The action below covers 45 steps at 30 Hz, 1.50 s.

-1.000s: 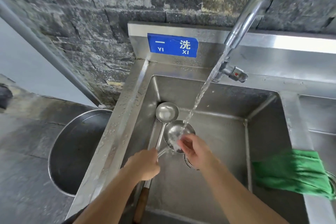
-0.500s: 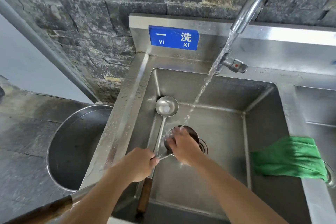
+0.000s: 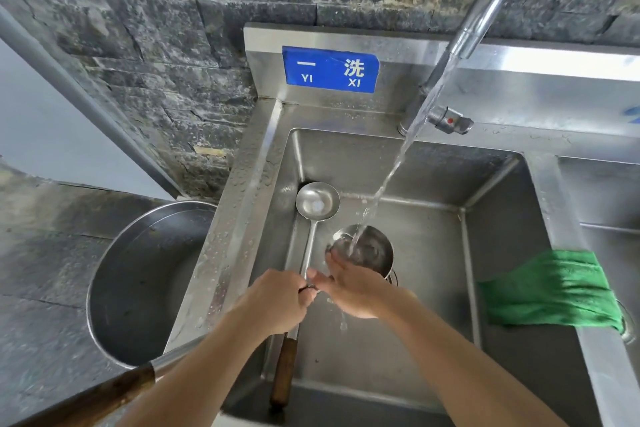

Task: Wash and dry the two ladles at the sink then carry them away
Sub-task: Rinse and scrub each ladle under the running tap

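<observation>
At six o'clock over the sink [image 3: 433, 288], the left hand [image 3: 273, 302] is curled tight round the shaft of the held ladle [image 3: 374, 253], whose wooden grip runs out to seven o'clock. The right hand [image 3: 356, 291] lays near-straight fingers against its bowl under the tap stream [image 3: 398, 166]. The second ladle [image 3: 317, 203] lies along the left wall at eleven o'clock.

Step judged: washing the first of the two ladles. Next move: swap ladles, then dry with the green cloth [image 3: 547, 288] at three o'clock.

The blue sign [image 3: 330, 69] at twelve o'clock reads "一 洗, YI XI".
</observation>
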{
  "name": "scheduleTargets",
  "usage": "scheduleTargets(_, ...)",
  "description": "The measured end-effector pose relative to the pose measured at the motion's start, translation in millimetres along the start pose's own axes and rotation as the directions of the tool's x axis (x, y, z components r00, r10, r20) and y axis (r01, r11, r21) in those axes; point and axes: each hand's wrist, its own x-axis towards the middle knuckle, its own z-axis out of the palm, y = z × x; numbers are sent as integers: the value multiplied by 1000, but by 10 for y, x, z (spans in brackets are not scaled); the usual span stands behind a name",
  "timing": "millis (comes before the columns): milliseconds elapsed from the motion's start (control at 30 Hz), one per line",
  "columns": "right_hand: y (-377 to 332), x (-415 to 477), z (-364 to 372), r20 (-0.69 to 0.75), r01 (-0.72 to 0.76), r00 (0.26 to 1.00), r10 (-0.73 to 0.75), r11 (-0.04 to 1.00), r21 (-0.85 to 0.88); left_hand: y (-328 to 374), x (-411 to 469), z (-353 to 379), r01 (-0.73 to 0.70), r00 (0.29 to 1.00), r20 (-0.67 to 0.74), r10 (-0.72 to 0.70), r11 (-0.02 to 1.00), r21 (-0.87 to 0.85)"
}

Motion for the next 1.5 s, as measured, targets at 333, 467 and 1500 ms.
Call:
scheduleTargets(333,24,58,-122,-62,14,998,-19,997,-77,34,18,-140,18,995,-95,-12,998,65)
scheduleTargets(467,186,7,-74,-106,-13,994,1,993,-116,-117,-25,-213,48,997,-60,-41,991,128)
scheduleTargets(1500,604,-121,-64,-525,-195,726,444,865,463,-52,-62,-356,166,982,-82,-169,985,-42)
